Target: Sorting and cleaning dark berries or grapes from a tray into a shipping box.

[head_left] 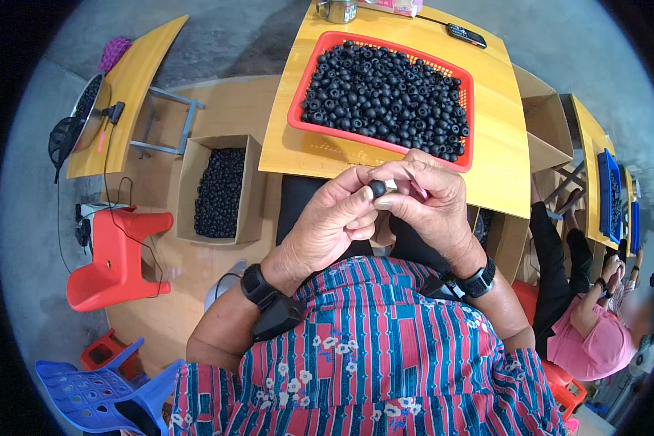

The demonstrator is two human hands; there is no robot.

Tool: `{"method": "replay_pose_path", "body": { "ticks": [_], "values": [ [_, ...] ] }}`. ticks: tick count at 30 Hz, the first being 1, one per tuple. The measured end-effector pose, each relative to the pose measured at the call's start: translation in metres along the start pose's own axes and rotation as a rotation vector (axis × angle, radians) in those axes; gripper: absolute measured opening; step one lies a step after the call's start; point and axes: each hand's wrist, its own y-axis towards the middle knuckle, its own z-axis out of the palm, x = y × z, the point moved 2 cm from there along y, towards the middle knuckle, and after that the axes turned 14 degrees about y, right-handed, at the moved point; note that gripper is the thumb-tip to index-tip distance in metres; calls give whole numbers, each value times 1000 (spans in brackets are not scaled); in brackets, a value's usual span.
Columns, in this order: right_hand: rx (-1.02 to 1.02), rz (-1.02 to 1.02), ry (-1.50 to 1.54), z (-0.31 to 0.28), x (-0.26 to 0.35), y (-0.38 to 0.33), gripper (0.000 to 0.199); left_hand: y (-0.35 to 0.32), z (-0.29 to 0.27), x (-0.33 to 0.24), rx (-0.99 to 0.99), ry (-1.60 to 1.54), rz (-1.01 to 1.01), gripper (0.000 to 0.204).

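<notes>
My left hand (332, 213) pinches a small round black piece (377, 188) between thumb and fingertips. Close against it, my right hand (432, 200) is closed around a small thin tool with a pink end (421, 192); its exact kind is partly hidden by the fingers. A pale bit shows between the right thumb and the black piece. Both hands meet in front of the table's near edge. Just beyond them, a red plastic basket (296, 112) holds a heap of similar black pieces (385, 94), many with a round hole.
The yellow table (287, 149) also bears a metal mug (337, 10) and a phone (466, 35). A cardboard box (250, 196) of black pieces stands on the floor at left, near a red stool (116, 254) and a blue chair (98, 381). A person in pink (592, 338) sits at right.
</notes>
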Motion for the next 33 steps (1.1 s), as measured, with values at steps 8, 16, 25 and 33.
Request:
{"method": "replay_pose_path", "body": {
  "ticks": [8,16,25,33],
  "values": [
    [4,72,91,0,-4,0,24,-1,-5,3,1,-24,-21,28],
    [-62,432,444,4,-6,0,14,-2,-8,4,-65,60,-23,23],
    [53,20,-23,6,-1,4,25,-1,-10,3,-58,-20,-11,18],
    [-25,-218,-244,11,0,1,36,0,-6,1,-41,-84,-43,26]
  ]
}}
